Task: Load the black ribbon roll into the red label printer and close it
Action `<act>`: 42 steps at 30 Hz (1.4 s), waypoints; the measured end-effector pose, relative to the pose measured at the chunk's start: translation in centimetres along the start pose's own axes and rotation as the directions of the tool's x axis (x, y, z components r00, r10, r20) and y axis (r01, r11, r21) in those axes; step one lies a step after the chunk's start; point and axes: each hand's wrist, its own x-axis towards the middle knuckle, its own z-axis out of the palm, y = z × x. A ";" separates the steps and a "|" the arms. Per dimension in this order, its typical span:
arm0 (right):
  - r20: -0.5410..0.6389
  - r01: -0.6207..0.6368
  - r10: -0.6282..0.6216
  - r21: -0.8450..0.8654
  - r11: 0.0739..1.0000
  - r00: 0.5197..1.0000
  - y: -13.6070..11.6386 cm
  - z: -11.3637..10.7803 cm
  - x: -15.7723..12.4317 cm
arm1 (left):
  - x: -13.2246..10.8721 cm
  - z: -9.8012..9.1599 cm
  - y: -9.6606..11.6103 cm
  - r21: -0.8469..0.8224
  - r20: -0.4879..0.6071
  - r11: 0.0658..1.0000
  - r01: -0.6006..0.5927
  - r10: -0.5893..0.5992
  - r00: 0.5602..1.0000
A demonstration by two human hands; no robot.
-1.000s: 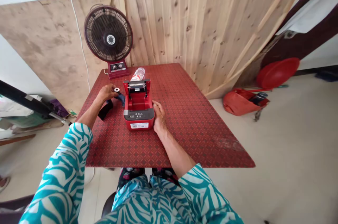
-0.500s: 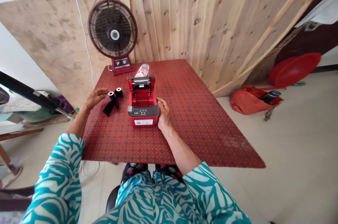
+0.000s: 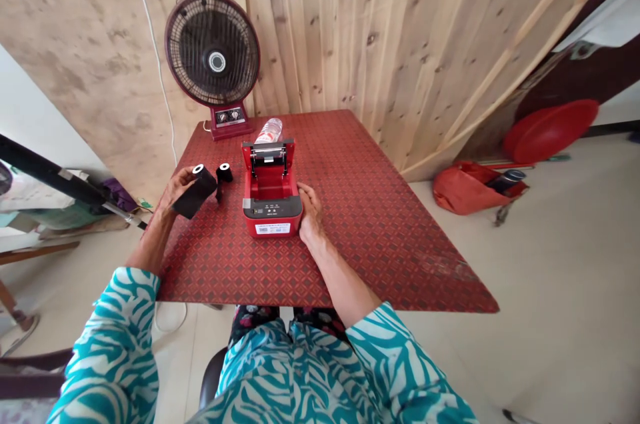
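Note:
A red thermal printer [image 3: 273, 211] stands mid-table with its lid open upright at the back and its compartment showing. My left hand [image 3: 179, 189] is shut on a black ribbon roll [image 3: 196, 192] with a white core, left of the printer. Just beyond it, a small black spool [image 3: 225, 173] stands on the tabletop, a short black strip trailing down from it. The strip seems joined to the roll, but I cannot tell. My right hand [image 3: 311, 214] grips the printer's right side near the front.
The red patterned table [image 3: 380, 237] holds a clear plastic bottle [image 3: 269, 131] behind the printer and a maroon desk fan [image 3: 213, 54] at the far left corner. On the floor at right lie a red basin [image 3: 550, 131] and an orange bag [image 3: 467, 189].
My left hand has lifted the black roll off the table and moved it left. The loose black strip has been drawn in towards the roll. My right hand and the printer stay put.

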 end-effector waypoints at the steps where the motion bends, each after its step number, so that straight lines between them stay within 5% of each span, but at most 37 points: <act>1: 0.000 0.004 -0.004 0.002 1.000 1.000 0.0 0.0 0.0 | -0.4 0.1 1.0 -0.055 0.008 0.998 -0.007 0.008 1.000; 5: -0.001 0.007 -0.007 0.002 1.000 1.000 0.2 0.0 0.2 | -2.1 2.7 5.6 -0.130 0.102 0.987 -0.096 0.109 0.989; 10: 0.010 -0.008 0.008 -0.002 1.000 1.000 0.3 -0.1 0.4 | -3.1 7.5 9.5 0.036 0.282 0.979 -0.201 0.183 0.942; 14: 0.015 -0.014 0.014 0.012 1.000 1.000 0.3 0.2 0.6 | -3.3 9.1 10.1 -0.043 0.384 0.986 -0.159 0.163 0.909; 20: 0.029 -0.006 0.006 0.012 1.000 1.000 0.4 0.3 0.6 | -4.6 8.9 9.6 -0.221 0.483 0.975 -0.031 0.138 0.865; 24: 0.046 -0.013 0.012 0.009 1.000 0.999 0.3 0.1 0.6 | -4.6 8.8 10.0 -0.123 0.477 0.992 -0.019 0.076 0.875; 27: 0.043 -0.009 0.009 -0.001 1.000 0.999 0.2 0.0 0.7 | -3.4 9.1 10.2 0.078 0.422 0.978 -0.191 0.141 0.895; 30: 0.041 -0.009 0.009 0.007 1.000 0.999 0.3 0.0 0.7 | -2.3 9.9 10.2 0.369 0.452 0.821 -0.435 0.251 0.856; 33: 0.039 -0.014 0.014 0.010 1.000 0.999 0.4 0.1 0.7 | -1.7 11.3 10.4 0.571 0.540 0.610 -0.549 0.225 0.811; 37: 0.037 -0.003 0.004 -0.018 1.000 0.999 0.3 0.1 0.7 | -1.4 13.4 11.4 0.727 0.590 0.397 -0.560 0.055 0.805; 42: 0.044 -0.006 0.007 -0.024 1.000 0.999 0.1 0.1 0.7 | -0.3 15.6 11.8 0.845 0.528 0.195 -0.497 -0.166 0.833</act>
